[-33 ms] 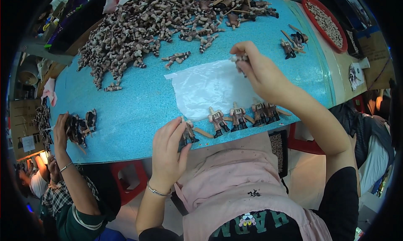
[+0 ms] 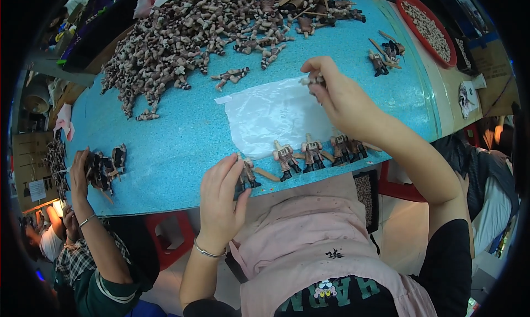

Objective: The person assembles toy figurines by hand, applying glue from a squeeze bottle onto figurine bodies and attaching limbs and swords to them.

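Note:
My left hand (image 2: 222,195) rests at the near table edge, its fingers loosely bent and thumb apart, against the leftmost headless figurine (image 2: 250,172), whose left side it hides. To its right several similar headless figurines lie in a row, including one with a pink torso and black boots (image 2: 286,159) and another like it (image 2: 312,152). Over the upper right corner of a white plastic sheet (image 2: 270,118), my right hand (image 2: 337,93) is closed in a pinch on a small pale figurine part (image 2: 310,80); its exact kind is unclear.
A big heap of figurine parts (image 2: 176,46) fills the far side of the blue table (image 2: 165,157). A red tray of small pale pieces (image 2: 428,30) stands at the far right, near a few assembled figurines (image 2: 386,57). At left, a co-worker's hand (image 2: 80,170) touches dark figurines (image 2: 105,165).
My right hand has turned and shifted very slightly, with the small part still in its fingers. My left hand stays beside the leftmost figurine.

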Demonstrator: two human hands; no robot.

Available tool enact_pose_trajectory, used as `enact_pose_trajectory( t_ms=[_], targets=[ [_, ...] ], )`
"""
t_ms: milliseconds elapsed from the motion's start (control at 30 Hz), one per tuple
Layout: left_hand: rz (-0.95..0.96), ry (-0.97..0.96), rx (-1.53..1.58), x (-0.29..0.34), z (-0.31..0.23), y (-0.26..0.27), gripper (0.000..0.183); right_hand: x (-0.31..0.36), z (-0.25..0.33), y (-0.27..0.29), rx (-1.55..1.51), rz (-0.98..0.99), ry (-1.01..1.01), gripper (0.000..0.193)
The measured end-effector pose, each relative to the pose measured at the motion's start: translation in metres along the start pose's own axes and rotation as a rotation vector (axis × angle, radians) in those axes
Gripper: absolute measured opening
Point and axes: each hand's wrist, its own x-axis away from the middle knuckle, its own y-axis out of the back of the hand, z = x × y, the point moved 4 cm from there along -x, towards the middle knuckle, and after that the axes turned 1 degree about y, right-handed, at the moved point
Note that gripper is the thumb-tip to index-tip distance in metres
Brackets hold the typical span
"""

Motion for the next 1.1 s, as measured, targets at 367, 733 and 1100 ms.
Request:
enact_pose_trajectory(
  t_ms=[367,733,1100],
  targets=[
    [-0.008,-0.011,-0.005,0.000,0.002,-0.002,0.054,0.001,0.005,-0.016,0.061,0.251,0.066,0.018],
    [-0.052,-0.044,-0.048,0.001,0.006,-0.003,0.059,-0.003,0.006,-0.025,0.030,0.240,0.037,0.014],
    [-0.019,-0.018,-0.047,0.003,0.004,-0.001,0.057,-0.003,0.017,-0.023,0.128,0.182,0.170,0.012]
  ],
)
